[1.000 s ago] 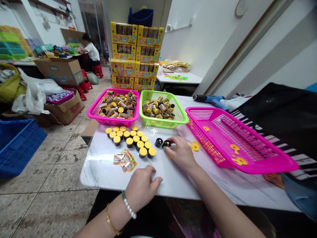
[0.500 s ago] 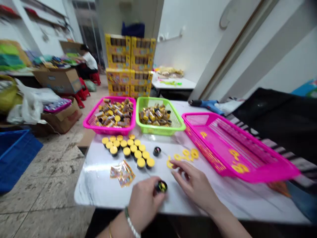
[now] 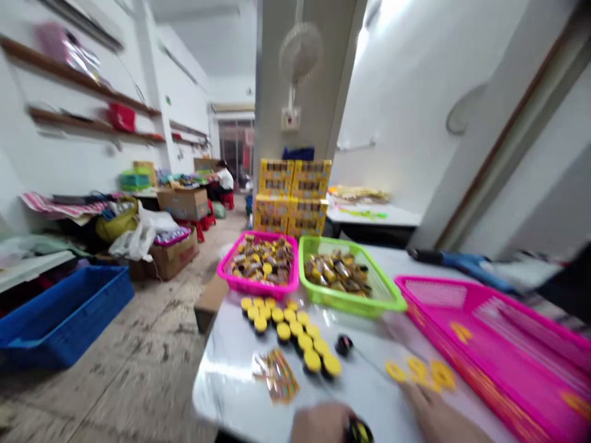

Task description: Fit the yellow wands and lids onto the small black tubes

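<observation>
My left hand (image 3: 321, 426) shows only at the bottom edge, closed round a small black pot (image 3: 359, 432) with something yellow in its top. My right hand (image 3: 436, 419) lies beside it on the white table (image 3: 231, 381), blurred, fingers stretched toward several loose yellow lids (image 3: 418, 369). A cluster of yellow-capped black pots (image 3: 295, 335) stands ahead of my left hand. One uncapped black pot (image 3: 344, 344) sits just right of the cluster. Shiny sachets (image 3: 277, 376) lie at the front left.
A small pink basket (image 3: 258, 288) and a green basket (image 3: 353, 303) hold pots at the back. A large pink basket (image 3: 484, 344) fills the right. A blue tool (image 3: 462, 261), stacked yellow boxes (image 3: 293, 197), a blue crate (image 3: 64, 314) and a distant seated person (image 3: 225, 178) are around.
The view has swung upward and blurred, so both hands dropped to the bottom edge. My left hand took the black pot that my right hand had been touching.
</observation>
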A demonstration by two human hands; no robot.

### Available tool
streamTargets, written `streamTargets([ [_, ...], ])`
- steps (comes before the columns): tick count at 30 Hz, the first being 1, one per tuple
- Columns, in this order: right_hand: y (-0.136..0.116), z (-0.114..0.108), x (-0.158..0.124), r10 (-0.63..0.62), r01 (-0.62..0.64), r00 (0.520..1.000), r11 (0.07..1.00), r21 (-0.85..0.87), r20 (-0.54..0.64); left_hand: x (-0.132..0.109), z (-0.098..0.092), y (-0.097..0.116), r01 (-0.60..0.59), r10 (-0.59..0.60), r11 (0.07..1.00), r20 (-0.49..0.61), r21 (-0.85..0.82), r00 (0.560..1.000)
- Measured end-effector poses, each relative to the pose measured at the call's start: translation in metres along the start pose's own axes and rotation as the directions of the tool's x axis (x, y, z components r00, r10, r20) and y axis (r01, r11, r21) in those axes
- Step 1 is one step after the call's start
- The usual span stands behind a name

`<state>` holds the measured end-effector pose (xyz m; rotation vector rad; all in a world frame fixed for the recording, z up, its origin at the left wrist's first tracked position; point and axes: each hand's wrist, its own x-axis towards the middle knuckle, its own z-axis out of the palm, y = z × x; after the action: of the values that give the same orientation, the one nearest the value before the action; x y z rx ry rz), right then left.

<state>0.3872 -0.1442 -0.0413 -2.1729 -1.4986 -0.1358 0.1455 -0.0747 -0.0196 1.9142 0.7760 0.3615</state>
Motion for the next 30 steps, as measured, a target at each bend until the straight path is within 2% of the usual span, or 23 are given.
streamTargets([
  [1, -0.003, -0.009, -0.010, 0.035, -0.036, 0.996, 0.999, 0.006, 0.078, -0.004, 0.005, -0.003, 0.034, -0.034, 0.999, 0.003, 0.011, 0.999],
  [2, -0.008, -0.018, -0.017, 0.047, -0.058, 0.981, 0.997, 0.053, 0.190, -0.007, 0.009, -0.006, 0.005, -0.002, 0.998, -0.041, 0.070, 0.999],
  [4, -0.023, -0.035, -0.026, 0.024, -0.101, 0.948, 0.969, 0.227, 0.317, -0.009, 0.012, -0.011, -0.072, 0.083, 0.988, -0.074, 0.138, 0.994],
  [6, -0.042, -0.045, -0.028, 0.033, -0.251, 0.911, 0.836, 0.488, 0.412, -0.007, 0.010, -0.014, -0.110, 0.125, 0.977, -0.072, 0.180, 0.990],
  [9, -0.070, -0.046, -0.034, 0.086, -0.437, 0.869, 0.599, 0.671, 0.488, -0.005, 0.006, -0.015, -0.136, 0.150, 0.969, -0.052, 0.206, 0.987],
  [11, -0.083, -0.038, -0.039, 0.096, -0.466, 0.860, 0.550, 0.693, 0.502, -0.005, 0.004, -0.013, -0.147, 0.159, 0.965, -0.037, 0.218, 0.987],
  [13, -0.090, -0.027, -0.042, 0.109, -0.457, 0.867, 0.562, 0.689, 0.486, -0.006, 0.003, -0.011, -0.150, 0.161, 0.959, -0.027, 0.239, 0.987],
  [17, -0.093, -0.012, -0.043, 0.217, -0.455, 0.886, 0.573, 0.682, 0.409, -0.005, 0.003, -0.010, -0.118, 0.120, 0.951, 0.012, 0.286, 0.993],
  [21, -0.096, -0.011, -0.044, 0.241, -0.458, 0.888, 0.533, 0.712, 0.391, -0.004, 0.004, -0.011, -0.129, 0.124, 0.952, 0.036, 0.276, 0.992],
  [30, -0.106, -0.008, -0.051, 0.330, -0.481, 0.876, 0.568, 0.668, 0.351, -0.003, -0.002, -0.007, -0.112, 0.096, 0.963, 0.075, 0.245, 0.993],
])
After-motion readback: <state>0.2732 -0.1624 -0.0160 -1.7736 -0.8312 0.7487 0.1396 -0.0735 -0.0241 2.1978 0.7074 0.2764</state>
